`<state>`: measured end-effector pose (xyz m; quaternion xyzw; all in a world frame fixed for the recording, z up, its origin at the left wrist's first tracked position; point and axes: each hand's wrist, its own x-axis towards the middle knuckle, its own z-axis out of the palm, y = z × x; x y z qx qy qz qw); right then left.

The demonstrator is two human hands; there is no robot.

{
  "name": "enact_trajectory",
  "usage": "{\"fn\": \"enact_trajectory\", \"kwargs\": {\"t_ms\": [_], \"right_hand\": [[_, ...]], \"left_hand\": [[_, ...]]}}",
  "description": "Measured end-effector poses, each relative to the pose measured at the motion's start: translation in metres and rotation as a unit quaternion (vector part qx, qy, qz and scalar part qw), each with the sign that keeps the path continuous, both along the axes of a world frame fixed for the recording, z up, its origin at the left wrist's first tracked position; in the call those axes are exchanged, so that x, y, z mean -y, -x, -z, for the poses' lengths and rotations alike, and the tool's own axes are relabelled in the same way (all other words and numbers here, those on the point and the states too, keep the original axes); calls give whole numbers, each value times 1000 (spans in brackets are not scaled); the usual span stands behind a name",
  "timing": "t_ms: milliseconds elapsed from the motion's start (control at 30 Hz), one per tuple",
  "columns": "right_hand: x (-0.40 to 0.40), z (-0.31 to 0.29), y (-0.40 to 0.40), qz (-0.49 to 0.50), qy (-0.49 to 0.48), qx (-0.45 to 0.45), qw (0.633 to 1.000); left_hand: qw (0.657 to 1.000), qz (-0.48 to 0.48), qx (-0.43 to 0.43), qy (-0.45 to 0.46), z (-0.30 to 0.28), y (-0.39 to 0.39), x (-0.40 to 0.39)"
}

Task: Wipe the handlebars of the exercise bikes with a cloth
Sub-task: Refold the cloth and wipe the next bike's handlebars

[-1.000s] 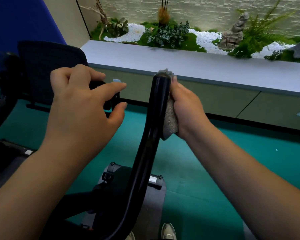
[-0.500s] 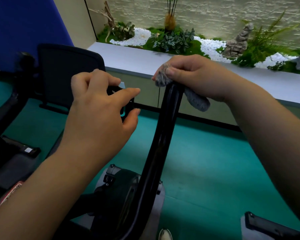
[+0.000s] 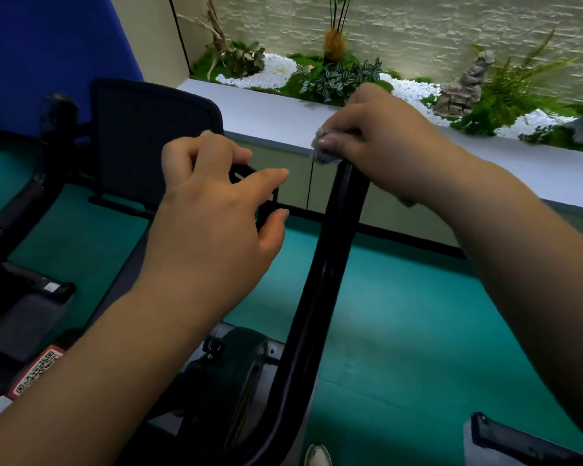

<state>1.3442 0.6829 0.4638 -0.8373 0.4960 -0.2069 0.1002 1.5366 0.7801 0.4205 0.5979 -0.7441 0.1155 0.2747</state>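
Right hand (image 3: 381,142) fingers clamp grey cloth (image 3: 323,153) over top end of black handlebar (image 3: 330,264), capping the tip to wipe it. Left hand (image 3: 212,210) fingers curled around the bike's other black part (image 3: 266,203), probably steadying.

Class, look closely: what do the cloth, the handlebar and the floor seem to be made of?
Cloth: grey, nubby pile, probably microfibre or terry. Handlebar: glossy black, with long highlights along its curve; likely painted metal or hard plastic, which one cannot be told. Floor: matte teal with a faint seam, possibly carpet or rubber matting.
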Motion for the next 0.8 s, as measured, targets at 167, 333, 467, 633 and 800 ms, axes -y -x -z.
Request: {"fn": "enact_trajectory", "kwargs": {"t_ms": [167, 333, 467, 633, 800], "right_hand": [[-19, -2, -5, -85, 82, -114, 986], [-43, 18, -16, -156, 186, -271, 931], [-40, 12, -15, -172, 174, -301, 922], [-40, 5, -12, -165, 138, -329, 920], [-34, -8, -21, -211, 20, -393, 895]], "left_hand": [[1000, 4, -8, 0, 1, 0, -2], [1000, 16, -1, -8, -1, -5, -3], [998, 45, -17, -41, -10, -18, -7], [995, 81, -38, -53, -15, -35, -7], [992, 97, -38, -71, -10, -38, -9]]}}
